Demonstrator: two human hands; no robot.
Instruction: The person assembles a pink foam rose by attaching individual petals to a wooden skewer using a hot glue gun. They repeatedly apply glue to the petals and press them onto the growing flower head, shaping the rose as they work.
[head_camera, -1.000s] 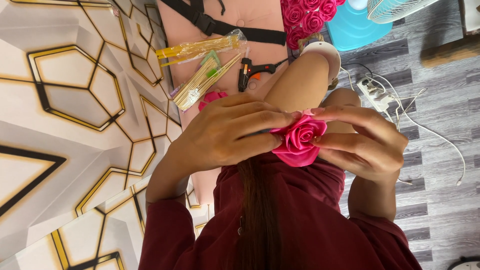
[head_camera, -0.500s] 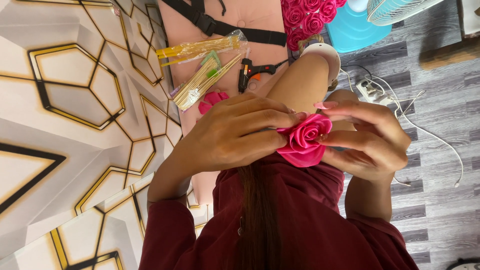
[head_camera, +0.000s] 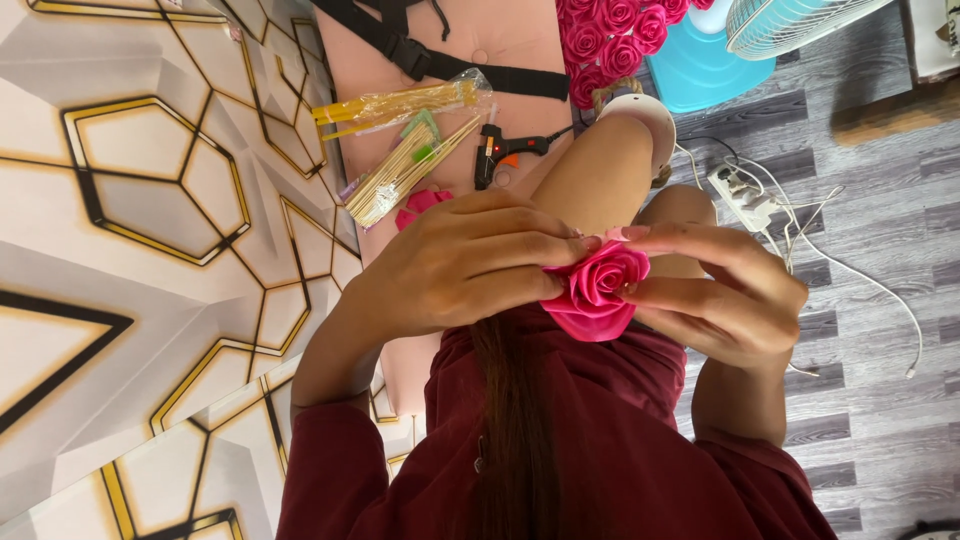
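Observation:
A pink foam rose (head_camera: 595, 290) sits between both my hands, above my lap in dark red clothing. My left hand (head_camera: 470, 262) wraps its fingers over the rose's left side. My right hand (head_camera: 725, 290) pinches the outer petals on the right with thumb and fingertips. Beyond my hands, on a pale pink cushion (head_camera: 500, 30), lie a black glue gun (head_camera: 505, 150), a bundle of wooden skewers (head_camera: 400, 175) and a bag of yellow sticks (head_camera: 400, 103). A pink petal piece (head_camera: 420, 203) shows just past my left hand.
Several finished pink roses (head_camera: 610, 35) are heaped at the top. A blue fan base (head_camera: 705, 65) and white fan grille (head_camera: 790, 20) stand beside them. A white power strip (head_camera: 740, 190) with cords lies on the grey wood floor. A hexagon-patterned wall (head_camera: 150, 250) fills the left.
My right hand's fingers have shifted round the rose's outer petals, and the rose has turned slightly between my hands. The camera view is otherwise steady.

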